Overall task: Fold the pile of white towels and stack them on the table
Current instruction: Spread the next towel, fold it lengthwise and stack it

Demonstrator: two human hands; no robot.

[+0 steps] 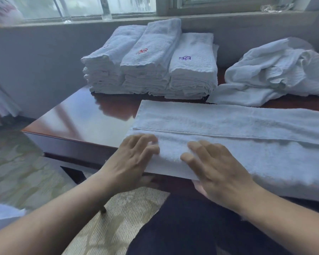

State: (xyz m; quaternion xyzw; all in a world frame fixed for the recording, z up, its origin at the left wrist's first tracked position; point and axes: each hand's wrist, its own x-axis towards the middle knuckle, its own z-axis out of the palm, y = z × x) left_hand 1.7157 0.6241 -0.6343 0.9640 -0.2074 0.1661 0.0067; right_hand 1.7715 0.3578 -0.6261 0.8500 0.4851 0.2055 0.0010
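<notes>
A: long towel [228, 137] runs off frame right at the table [85, 116] near edge. Stack [151, 61] logos unreadable, red and purple stitching.
B: left hand [131, 162] and right hand [215, 173] flat, pressing it, thumbs hidden.

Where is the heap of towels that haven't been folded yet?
The unfolded heap lies at the table's far right, beside the folded stacks.
</notes>
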